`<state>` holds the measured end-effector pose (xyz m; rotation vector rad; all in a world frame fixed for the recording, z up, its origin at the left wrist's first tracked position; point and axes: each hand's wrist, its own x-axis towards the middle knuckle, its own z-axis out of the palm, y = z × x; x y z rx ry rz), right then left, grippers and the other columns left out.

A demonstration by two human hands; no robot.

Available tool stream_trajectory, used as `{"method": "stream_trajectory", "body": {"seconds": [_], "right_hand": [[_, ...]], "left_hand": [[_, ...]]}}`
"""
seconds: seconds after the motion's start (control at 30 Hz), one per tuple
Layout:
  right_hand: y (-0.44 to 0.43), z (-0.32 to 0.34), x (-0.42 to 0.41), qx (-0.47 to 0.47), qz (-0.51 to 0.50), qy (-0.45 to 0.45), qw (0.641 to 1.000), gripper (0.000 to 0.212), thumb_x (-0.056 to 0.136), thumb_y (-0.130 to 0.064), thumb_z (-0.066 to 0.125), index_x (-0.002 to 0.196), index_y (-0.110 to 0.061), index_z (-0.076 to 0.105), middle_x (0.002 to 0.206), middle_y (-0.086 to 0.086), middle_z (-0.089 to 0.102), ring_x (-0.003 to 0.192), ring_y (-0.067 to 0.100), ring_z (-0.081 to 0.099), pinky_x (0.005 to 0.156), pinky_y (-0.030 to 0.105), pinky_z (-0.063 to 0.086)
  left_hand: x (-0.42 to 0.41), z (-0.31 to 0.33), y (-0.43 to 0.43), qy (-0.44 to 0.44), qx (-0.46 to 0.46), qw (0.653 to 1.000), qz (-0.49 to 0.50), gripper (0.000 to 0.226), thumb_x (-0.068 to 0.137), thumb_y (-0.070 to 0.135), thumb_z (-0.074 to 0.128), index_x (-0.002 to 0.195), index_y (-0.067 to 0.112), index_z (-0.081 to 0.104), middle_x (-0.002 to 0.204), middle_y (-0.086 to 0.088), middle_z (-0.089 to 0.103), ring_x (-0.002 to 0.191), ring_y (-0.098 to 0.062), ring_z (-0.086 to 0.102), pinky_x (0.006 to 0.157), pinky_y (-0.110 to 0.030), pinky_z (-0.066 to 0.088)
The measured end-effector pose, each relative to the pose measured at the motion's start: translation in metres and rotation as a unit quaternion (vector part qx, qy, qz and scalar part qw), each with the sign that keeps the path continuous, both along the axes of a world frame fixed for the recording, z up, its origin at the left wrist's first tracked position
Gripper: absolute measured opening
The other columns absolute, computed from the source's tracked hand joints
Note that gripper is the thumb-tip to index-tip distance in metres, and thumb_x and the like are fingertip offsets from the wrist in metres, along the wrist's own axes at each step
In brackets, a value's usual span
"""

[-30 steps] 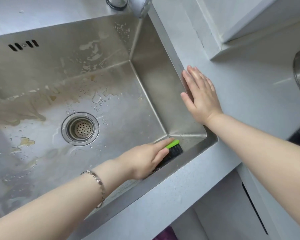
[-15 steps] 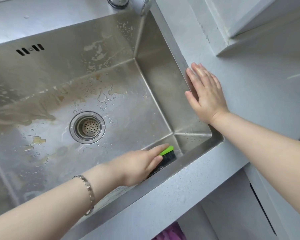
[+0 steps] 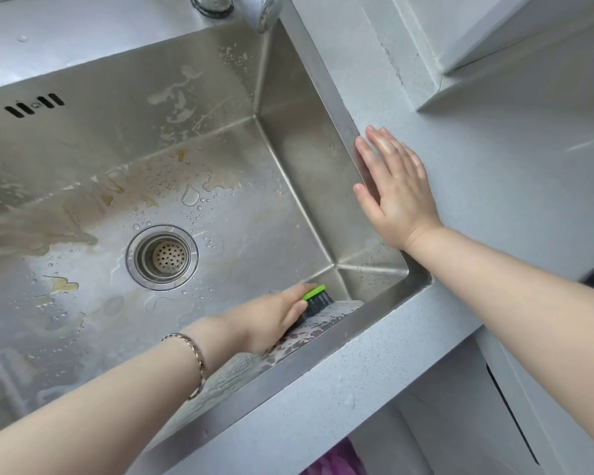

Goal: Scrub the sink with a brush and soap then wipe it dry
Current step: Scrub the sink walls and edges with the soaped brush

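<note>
Green-backed scrub brush with dark bristles (image 3: 315,301) pressed against the near wall of the wet stainless steel sink (image 3: 326,108), close to its right corner, gripped tight in the left hand (image 3: 271,320). Right hand (image 3: 393,190) flat, fingers together, resting on the sink's right rim and speckled grey countertop (image 3: 494,200), holding nothing. Round strainer drain (image 3: 162,257) mid-basin, brownish stains around it.

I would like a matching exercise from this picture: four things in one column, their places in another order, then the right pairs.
1. brush
2. right hand
3. bracelet
4. drain strainer

A. flat on the countertop beside the sink rim
B. middle of the sink floor
C. against the sink's near wall, held in the left hand
D. on the left wrist

Pairs: 1-C, 2-A, 3-D, 4-B
</note>
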<state>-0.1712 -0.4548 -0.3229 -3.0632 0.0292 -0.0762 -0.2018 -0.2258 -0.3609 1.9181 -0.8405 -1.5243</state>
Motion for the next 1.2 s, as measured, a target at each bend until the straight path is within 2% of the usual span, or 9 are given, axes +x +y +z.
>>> {"method": "stream_trajectory", "body": {"seconds": [0.2, 0.33, 0.47, 0.6, 0.77, 0.87, 1.03, 1.13, 1.2], "right_hand": [[0.0, -0.001, 0.0, -0.002, 0.003, -0.01, 1.0, 0.057, 0.088, -0.029, 0.039, 0.14, -0.007, 0.041, 0.146, 0.014, 0.04, 0.136, 0.029, 0.034, 0.112, 0.033, 0.011], [0.0, -0.001, 0.001, 0.004, 0.004, -0.017, 1.0, 0.056, 0.087, -0.029, 0.04, 0.139, -0.007, 0.042, 0.145, 0.014, 0.041, 0.136, 0.029, 0.035, 0.112, 0.033, 0.012], [0.0, -0.002, 0.0, 0.004, 0.007, -0.025, 1.0, 0.056, 0.087, -0.029, 0.041, 0.138, -0.007, 0.043, 0.144, 0.014, 0.042, 0.135, 0.029, 0.036, 0.111, 0.034, 0.013], [0.0, -0.001, 0.001, 0.01, 0.008, -0.028, 1.0, 0.055, 0.086, -0.028, 0.043, 0.138, -0.007, 0.044, 0.144, 0.013, 0.042, 0.135, 0.029, 0.036, 0.111, 0.035, 0.015], [-0.002, -0.006, 0.001, 0.016, 0.012, -0.042, 0.999, 0.055, 0.086, -0.029, 0.043, 0.137, -0.008, 0.045, 0.143, 0.013, 0.043, 0.134, 0.026, 0.034, 0.111, 0.036, 0.017], [-0.002, -0.003, 0.001, 0.015, 0.009, -0.039, 0.999, 0.055, 0.086, -0.029, 0.042, 0.137, -0.008, 0.045, 0.144, 0.013, 0.043, 0.135, 0.027, 0.035, 0.111, 0.037, 0.017], [-0.002, -0.004, 0.001, 0.014, 0.009, -0.037, 0.999, 0.055, 0.086, -0.029, 0.042, 0.137, -0.008, 0.045, 0.143, 0.013, 0.043, 0.134, 0.026, 0.035, 0.111, 0.037, 0.017], [-0.002, -0.003, 0.001, 0.013, 0.009, -0.036, 0.999, 0.055, 0.086, -0.029, 0.042, 0.137, -0.008, 0.045, 0.143, 0.013, 0.043, 0.135, 0.027, 0.035, 0.111, 0.037, 0.017], [-0.003, -0.004, 0.001, 0.009, 0.008, -0.042, 0.999, 0.055, 0.085, -0.029, 0.043, 0.136, -0.008, 0.046, 0.143, 0.013, 0.044, 0.134, 0.026, 0.035, 0.111, 0.037, 0.018]], "left_hand": [[0.004, 0.016, -0.03, -0.057, -0.071, 0.996, -0.019, 0.045, 0.099, 0.039, 0.022, 0.144, 0.036, 0.014, 0.131, -0.007, 0.052, 0.112, -0.028, 0.052, 0.096, -0.036, 0.041], [0.01, -0.005, -0.021, -0.032, 0.037, 0.998, -0.035, 0.045, 0.1, 0.036, 0.02, 0.145, 0.032, 0.013, 0.131, -0.012, 0.053, 0.113, -0.029, 0.053, 0.097, -0.034, 0.039], [0.008, 0.019, -0.037, -0.065, -0.084, 0.994, -0.035, 0.046, 0.099, 0.038, 0.022, 0.144, 0.036, 0.013, 0.132, -0.003, 0.051, 0.111, -0.026, 0.052, 0.095, -0.035, 0.041], [0.014, -0.008, -0.03, -0.031, 0.031, 0.998, -0.034, 0.045, 0.1, 0.037, 0.021, 0.144, 0.034, 0.013, 0.124, -0.012, 0.056, 0.107, -0.029, 0.055, 0.095, -0.037, 0.041], [0.008, 0.011, -0.052, -0.064, -0.078, 0.995, -0.019, 0.044, 0.1, 0.035, 0.022, 0.144, 0.033, 0.015, 0.127, -0.001, 0.051, 0.106, -0.025, 0.053, 0.09, -0.028, 0.04], [0.014, -0.009, -0.043, -0.043, 0.019, 0.999, -0.025, 0.044, 0.1, 0.036, 0.02, 0.143, 0.032, 0.014, 0.118, -0.013, 0.058, 0.099, -0.03, 0.056, 0.088, -0.036, 0.044], [0.006, 0.007, -0.051, -0.088, -0.09, 0.992, -0.025, 0.043, 0.1, 0.037, 0.022, 0.142, 0.034, 0.015, 0.125, -0.002, 0.053, 0.1, -0.029, 0.056, 0.087, -0.035, 0.044], [0.014, -0.011, -0.052, -0.071, -0.003, 0.997, -0.026, 0.043, 0.1, 0.037, 0.02, 0.142, 0.032, 0.014, 0.118, -0.013, 0.058, 0.098, -0.03, 0.057, 0.087, -0.038, 0.045], [0.01, -0.006, -0.06, -0.085, -0.043, 0.995, -0.022, 0.044, 0.1, 0.036, 0.021, 0.143, 0.032, 0.014, 0.122, -0.011, 0.056, 0.099, -0.029, 0.056, 0.086, -0.035, 0.044]]}}
